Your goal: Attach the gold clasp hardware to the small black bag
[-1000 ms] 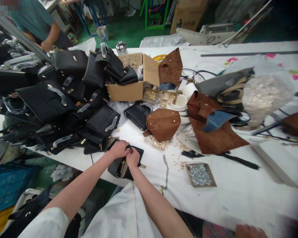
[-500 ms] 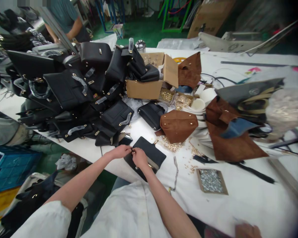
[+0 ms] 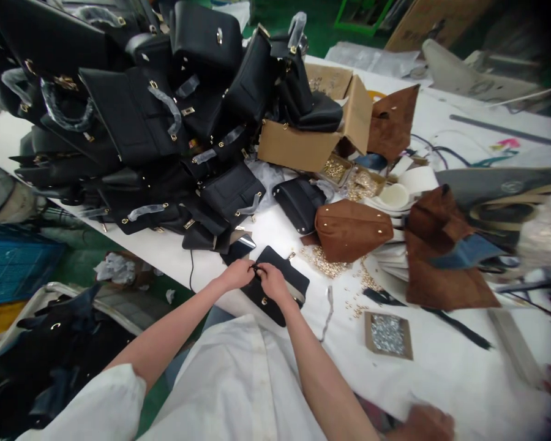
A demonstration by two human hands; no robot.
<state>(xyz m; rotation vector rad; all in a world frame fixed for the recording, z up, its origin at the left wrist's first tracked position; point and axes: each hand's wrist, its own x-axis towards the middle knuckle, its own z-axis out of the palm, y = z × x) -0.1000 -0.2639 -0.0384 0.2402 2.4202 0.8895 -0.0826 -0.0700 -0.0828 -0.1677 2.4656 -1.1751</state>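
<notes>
My left hand (image 3: pixel 237 274) and my right hand (image 3: pixel 272 282) meet over a flat black leather bag piece (image 3: pixel 282 288) lying on the white table (image 3: pixel 239 294). Their fingertips pinch a small black strap end (image 3: pixel 256 268) near the piece's upper edge. A gold stud (image 3: pixel 264 301) shows on the piece's lower part, under my right wrist. What the strap end joins is hidden by my fingers. At the bottom right, a separate hand (image 3: pixel 422 424), seemingly another person's, rests on the table's near edge.
A heap of black handbags (image 3: pixel 133 116) rises left of my hands, beside a cardboard box (image 3: pixel 294 147). Brown suede pieces (image 3: pixel 353 229), scattered gold studs (image 3: pixel 324 263) and a tray of silver studs (image 3: pixel 388 335) lie to the right. Black bags fill a bin (image 3: pixel 50 361) below the table's left edge.
The whole scene has shifted up and left as my head turned. Both hands stay pinched together at the black piece, which shows more of its surface. The bottom-right hand has moved slightly.
</notes>
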